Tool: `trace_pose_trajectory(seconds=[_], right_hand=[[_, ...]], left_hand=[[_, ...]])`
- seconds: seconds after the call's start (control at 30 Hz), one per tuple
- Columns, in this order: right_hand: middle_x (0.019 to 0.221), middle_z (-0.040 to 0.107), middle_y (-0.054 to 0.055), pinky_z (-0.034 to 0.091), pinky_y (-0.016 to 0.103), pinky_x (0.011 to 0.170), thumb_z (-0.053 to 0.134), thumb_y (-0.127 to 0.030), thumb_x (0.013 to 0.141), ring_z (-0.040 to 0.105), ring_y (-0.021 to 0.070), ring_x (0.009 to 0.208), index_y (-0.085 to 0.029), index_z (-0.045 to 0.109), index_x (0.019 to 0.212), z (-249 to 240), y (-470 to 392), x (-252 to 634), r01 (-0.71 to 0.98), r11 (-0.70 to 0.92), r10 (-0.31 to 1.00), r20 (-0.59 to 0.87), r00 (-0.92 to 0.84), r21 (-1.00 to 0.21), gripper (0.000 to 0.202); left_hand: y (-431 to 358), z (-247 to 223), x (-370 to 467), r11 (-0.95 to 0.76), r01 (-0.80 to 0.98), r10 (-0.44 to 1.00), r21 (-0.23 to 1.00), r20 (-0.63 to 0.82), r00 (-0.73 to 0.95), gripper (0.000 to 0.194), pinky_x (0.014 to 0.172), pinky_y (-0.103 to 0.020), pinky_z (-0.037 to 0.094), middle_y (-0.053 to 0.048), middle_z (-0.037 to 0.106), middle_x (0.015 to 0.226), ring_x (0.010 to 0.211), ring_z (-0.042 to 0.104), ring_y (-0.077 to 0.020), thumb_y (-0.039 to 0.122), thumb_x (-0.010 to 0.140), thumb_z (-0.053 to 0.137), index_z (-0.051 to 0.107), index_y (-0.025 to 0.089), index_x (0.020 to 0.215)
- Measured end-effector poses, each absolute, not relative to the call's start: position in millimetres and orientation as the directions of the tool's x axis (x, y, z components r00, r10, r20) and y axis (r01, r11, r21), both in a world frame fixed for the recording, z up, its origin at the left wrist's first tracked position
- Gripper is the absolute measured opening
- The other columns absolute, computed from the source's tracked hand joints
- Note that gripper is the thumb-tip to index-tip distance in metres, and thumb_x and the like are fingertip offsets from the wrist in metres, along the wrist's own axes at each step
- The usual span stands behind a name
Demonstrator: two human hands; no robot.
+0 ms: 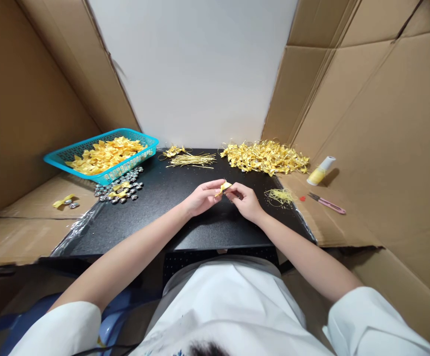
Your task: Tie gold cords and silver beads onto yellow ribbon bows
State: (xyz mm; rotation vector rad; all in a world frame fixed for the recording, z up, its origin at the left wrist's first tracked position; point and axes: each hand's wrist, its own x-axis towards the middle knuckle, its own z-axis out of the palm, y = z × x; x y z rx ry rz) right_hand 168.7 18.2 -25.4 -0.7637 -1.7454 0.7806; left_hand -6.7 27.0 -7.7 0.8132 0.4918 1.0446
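My left hand (pixel 202 197) and my right hand (pixel 245 200) meet above the middle of a black table (pixel 163 217). Between their fingertips they pinch a small yellow ribbon piece (pixel 224 187), folded like a bow. Both hands are closed on it, thumbs and forefingers touching it from either side. A bundle of thin gold wire ties (pixel 192 159) lies just beyond my hands on the table.
A teal basket (pixel 129 168) of yellow ribbon pieces stands at the back left, with small silver bells (pixel 120 190) beside it. A heap of finished gold bows (pixel 266 157) lies back right. A white tube (pixel 321 170), pink snips (pixel 328 203) and cardboard walls surround the table.
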Motion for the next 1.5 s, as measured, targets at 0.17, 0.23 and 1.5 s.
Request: trace_pose_trajectory(seconds=[0.17, 0.23, 1.5], right_hand=[[0.072, 0.062, 0.002, 0.046, 0.028, 0.065, 0.06, -0.033, 0.083, 0.057, 0.0151, 0.068, -0.02, 0.061, 0.076, -23.5, 14.6, 170.0, 0.164, 0.588, 0.802, 0.545, -0.243, -0.792, 0.015], [0.071, 0.062, 0.002, 0.045, 0.028, 0.064, 0.059, -0.031, 0.083, 0.057, 0.015, 0.066, -0.02, 0.061, 0.076, -22.7, 13.2, 170.3, 0.175, 0.595, 0.798, 0.551, -0.243, -0.785, 0.014], [0.069, 0.064, 0.001, 0.045, 0.026, 0.06, 0.058, -0.025, 0.082, 0.057, 0.0134, 0.062, -0.019, 0.063, 0.077, -21.9, 12.0, 171.0, 0.197, 0.633, 0.771, 0.587, -0.246, -0.749, 0.01]], left_hand=[[29.1, -7.6, -10.0, 0.254, -0.579, 0.904, 0.774, 0.022, 0.426, 0.039, 0.056, -0.015, 0.044, -0.003, 0.072, 0.087, 0.06, 0.057, -0.0042, 0.002, 0.06, 0.076, 0.075, 0.02, 0.094], [29.3, -8.6, -9.5, 0.266, -0.568, 0.901, 0.779, 0.007, 0.433, 0.038, 0.054, -0.015, 0.044, -0.003, 0.072, 0.087, 0.059, 0.057, -0.0044, 0.001, 0.059, 0.075, 0.075, 0.02, 0.092], [29.2, -13.8, -8.4, 0.322, -0.546, 0.878, 0.773, -0.028, 0.478, 0.03, 0.06, -0.017, 0.045, -0.007, 0.072, 0.082, 0.066, 0.059, -0.0073, 0.003, 0.059, 0.078, 0.075, 0.011, 0.088]])
